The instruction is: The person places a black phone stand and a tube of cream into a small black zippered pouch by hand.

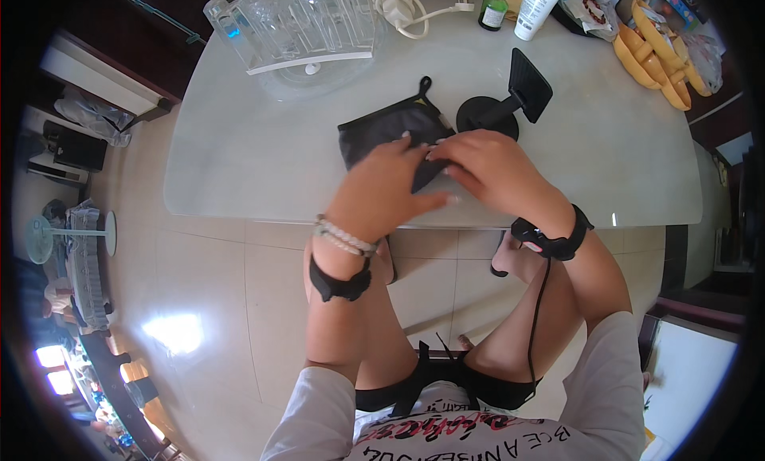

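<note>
A dark zippered pouch (388, 129) with a loop at its top corner lies flat on the pale glossy table (257, 162). My left hand (382, 186) rests over the pouch's lower part, fingers spread and thumb pointing right. My right hand (493, 168) reaches in from the right, its fingertips at the pouch's right side, close to my left fingers. Whether either hand pinches the fabric cannot be told. Just beyond my right hand stands a black stand (487, 115) with a round base and a tilted rectangular plate (530, 85).
A clear rack of drinking glasses (311, 25) stands at the back left, beside a coiled white power cord (400, 13). Farther right are a green bottle with red cap (493, 10), a white tube (536, 10) and a yellow segmented tray (651, 60). The table's front edge is near my wrists.
</note>
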A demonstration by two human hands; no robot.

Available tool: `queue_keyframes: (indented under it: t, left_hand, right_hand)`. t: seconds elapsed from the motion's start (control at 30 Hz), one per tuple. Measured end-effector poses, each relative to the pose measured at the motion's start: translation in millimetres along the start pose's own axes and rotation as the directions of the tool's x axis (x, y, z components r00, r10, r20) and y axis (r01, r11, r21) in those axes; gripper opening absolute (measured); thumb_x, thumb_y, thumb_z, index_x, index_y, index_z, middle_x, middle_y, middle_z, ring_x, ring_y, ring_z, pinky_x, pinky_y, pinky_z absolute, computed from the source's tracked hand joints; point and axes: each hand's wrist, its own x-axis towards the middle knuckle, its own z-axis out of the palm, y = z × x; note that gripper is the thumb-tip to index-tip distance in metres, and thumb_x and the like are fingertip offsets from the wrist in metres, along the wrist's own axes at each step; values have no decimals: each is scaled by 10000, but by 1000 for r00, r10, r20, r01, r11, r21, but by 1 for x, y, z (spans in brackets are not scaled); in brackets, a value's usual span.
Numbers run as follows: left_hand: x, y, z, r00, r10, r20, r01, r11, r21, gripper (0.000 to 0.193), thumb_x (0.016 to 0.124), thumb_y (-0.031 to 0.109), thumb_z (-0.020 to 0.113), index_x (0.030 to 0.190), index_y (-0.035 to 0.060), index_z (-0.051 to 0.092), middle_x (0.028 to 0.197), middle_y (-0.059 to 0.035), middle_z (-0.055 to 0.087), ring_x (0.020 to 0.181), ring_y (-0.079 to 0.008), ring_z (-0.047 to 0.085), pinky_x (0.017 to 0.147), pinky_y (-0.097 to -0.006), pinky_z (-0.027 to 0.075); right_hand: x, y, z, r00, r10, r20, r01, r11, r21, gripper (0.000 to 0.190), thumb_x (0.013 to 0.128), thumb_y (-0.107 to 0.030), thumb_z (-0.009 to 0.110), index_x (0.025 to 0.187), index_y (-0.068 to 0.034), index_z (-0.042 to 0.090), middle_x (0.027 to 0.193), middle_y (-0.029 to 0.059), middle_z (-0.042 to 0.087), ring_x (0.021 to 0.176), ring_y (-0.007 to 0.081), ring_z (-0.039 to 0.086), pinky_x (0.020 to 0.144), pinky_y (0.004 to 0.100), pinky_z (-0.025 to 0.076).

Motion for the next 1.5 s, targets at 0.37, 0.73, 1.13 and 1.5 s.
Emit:
queue_keyframes:
  t: [0.37,0.73,1.13,1.5]
  left_hand:
    - [23,19,16,980,-200,-15,200,980,20,266,750,148,605,1002,62,605,873,-160,623,796,-334,589,677,-402,482]
    - [29,26,-22,843,-437,-314,308,870,-386,224,831,164,540,755,-47,551,596,-228,547,558,-380,559,517,-390,437]
    - [35,62,33,908,150,-390,-170,985,-18,427,660,42,610,1086,34,569,1081,-120,525,991,-277,503,814,-387,421]
    - [33,52,19,916,329,-231,-352,933,-67,495,625,-8,602,1110,95,584,1183,-80,499,1056,-289,491,892,-379,421]
  right_hand:
    - [-8,2,-56,805,216,-552,-188,976,109,215,749,-59,651,954,-60,589,780,55,555,676,158,565,628,269,453]
    - [-14,52,-54,765,571,-297,-551,820,154,237,854,-175,554,843,52,622,772,136,530,584,251,524,563,333,412]
    - [-2,7,-46,796,298,-527,-312,948,65,178,866,-86,512,786,69,546,768,163,531,621,346,525,569,367,414]
    - [-13,23,-54,676,517,-524,-483,849,215,330,918,-263,488,792,36,548,608,145,511,520,272,515,510,341,403]
